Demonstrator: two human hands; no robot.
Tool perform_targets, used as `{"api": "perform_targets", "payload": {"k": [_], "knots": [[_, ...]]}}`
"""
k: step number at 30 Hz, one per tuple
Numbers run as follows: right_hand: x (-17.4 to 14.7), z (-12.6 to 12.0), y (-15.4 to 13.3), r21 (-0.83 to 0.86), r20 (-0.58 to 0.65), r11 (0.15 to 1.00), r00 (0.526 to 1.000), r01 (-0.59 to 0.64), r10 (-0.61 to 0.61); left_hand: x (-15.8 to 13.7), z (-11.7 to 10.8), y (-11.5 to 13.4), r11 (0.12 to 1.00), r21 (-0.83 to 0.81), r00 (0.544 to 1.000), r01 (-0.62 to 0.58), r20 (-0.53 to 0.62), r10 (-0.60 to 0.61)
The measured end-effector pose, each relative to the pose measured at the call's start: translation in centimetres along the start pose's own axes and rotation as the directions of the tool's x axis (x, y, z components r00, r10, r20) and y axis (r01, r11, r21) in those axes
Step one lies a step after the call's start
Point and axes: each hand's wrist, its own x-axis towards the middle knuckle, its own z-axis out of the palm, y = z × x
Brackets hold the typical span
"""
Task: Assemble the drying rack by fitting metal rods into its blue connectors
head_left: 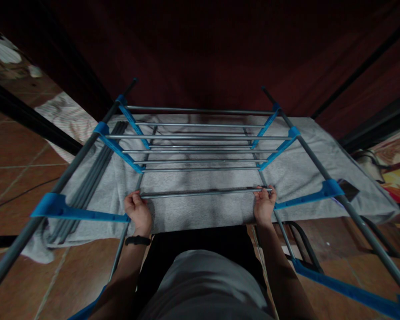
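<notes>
A thin grey metal rod (pixel 200 193) lies crosswise between my hands, inside a rack frame of grey tubes and blue plastic brackets. My left hand (pixel 138 211) pinches its left end, next to a left blue bracket (pixel 86 214). Around the rod's right end close the fingers of my right hand (pixel 264 205), beside the right blue bracket (pixel 306 195). Whether the rod's ends sit in the brackets cannot be made out. Farther off, several crossbars (pixel 200 137) span the paired blue brackets.
Beneath the rack is a grey cloth (pixel 200 213) over a flat surface. Several loose grey tubes (pixel 90 186) lie on it at the left. Lower blue brackets (pixel 346 286) flank my body. A dark red curtain-like backdrop (pixel 200 53) stands behind; tiled floor (pixel 26 186) shows at the left.
</notes>
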Motion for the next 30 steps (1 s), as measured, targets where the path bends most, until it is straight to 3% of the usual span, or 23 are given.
{"api": "perform_targets", "payload": {"k": [16,30], "knots": [[0.19,-0.03,-0.22,0.029,-0.020,0.999,1.000,-0.013,0.014,-0.14,0.01,0.20,1.000,0.006,0.999,-0.006,-0.049,0.006],[0.16,-0.18,0.10,0.010,-0.004,1.000,1.000,-0.001,0.001,-0.34,-0.02,0.47,0.994,-0.084,0.997,0.073,0.002,-0.073]]}}
